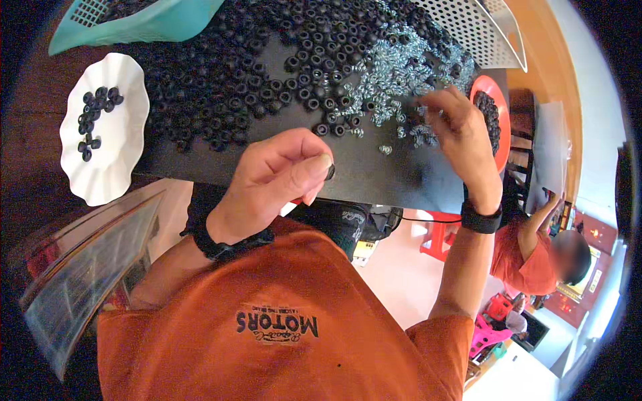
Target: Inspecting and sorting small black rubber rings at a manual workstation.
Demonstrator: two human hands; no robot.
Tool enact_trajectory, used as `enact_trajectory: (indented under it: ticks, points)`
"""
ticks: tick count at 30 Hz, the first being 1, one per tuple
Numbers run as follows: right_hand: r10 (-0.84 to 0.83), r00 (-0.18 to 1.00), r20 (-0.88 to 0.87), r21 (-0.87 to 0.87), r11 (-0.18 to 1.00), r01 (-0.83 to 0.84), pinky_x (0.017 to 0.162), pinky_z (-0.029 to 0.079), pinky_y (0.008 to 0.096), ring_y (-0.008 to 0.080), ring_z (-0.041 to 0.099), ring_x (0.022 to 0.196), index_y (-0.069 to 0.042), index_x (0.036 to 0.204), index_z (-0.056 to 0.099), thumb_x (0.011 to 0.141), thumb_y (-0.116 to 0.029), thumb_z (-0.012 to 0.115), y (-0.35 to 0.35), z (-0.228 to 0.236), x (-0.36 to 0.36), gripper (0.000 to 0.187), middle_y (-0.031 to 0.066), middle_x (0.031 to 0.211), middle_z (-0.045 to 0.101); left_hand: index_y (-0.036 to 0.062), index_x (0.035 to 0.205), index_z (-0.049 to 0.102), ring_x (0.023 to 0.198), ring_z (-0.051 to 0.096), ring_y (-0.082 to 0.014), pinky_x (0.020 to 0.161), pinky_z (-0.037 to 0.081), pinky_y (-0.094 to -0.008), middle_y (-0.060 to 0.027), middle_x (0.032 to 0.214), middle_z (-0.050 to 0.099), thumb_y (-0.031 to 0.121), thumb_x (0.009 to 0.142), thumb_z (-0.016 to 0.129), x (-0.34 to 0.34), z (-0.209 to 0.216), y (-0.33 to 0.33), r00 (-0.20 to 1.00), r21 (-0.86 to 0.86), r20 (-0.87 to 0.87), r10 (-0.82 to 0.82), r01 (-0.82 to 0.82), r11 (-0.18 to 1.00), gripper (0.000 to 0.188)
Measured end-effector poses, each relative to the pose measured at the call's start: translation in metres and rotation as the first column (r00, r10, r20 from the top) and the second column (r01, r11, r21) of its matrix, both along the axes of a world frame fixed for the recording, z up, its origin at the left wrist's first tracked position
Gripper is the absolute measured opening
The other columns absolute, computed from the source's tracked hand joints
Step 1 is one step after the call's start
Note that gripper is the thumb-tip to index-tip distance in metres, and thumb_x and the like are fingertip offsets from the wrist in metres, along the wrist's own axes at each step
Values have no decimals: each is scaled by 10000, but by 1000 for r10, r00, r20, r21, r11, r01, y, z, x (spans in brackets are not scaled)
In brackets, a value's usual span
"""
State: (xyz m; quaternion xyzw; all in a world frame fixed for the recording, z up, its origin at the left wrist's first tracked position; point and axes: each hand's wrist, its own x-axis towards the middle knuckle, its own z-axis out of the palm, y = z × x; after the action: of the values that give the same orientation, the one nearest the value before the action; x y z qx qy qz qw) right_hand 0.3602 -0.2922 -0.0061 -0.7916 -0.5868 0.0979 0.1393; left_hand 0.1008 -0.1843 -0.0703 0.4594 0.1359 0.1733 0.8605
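Between thumb and fingers, my left hand (284, 170) pinches a small black ring (330, 172) above the table's near edge; most of that ring is hidden by the fingertips. My right hand (458, 127) hovers over the near right side of a heap of small silvery coil springs (394, 70). Its fingers are bent and smeared by motion, so I cannot make out whether they hold anything. A wide spread of black rings (221, 93) covers the table to the left of the springs and behind them. One loose spring (385, 150) lies apart, between my hands.
At the left stands a white wavy-rimmed plate (127, 154) with several black rings. A teal basket (154, 23) is at the far left, a white perforated basket (498, 40) at the far right. A red dish (501, 144) holds small dark parts. Another person (525, 257) is at right.
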Motion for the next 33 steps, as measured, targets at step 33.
enact_trajectory:
  ticks: [33]
  points:
    - [-43, 981, 191, -5, 999, 44, 741, 469, 368, 328, 612, 850, -10, 1006, 614, 821, -18, 583, 5, -7, 15, 188, 153, 917, 612, 13, 956, 553, 648, 502, -77, 598, 418, -228, -29, 757, 566, 165, 925, 525, -6, 1, 2, 995, 72, -104, -14, 21, 997, 157]
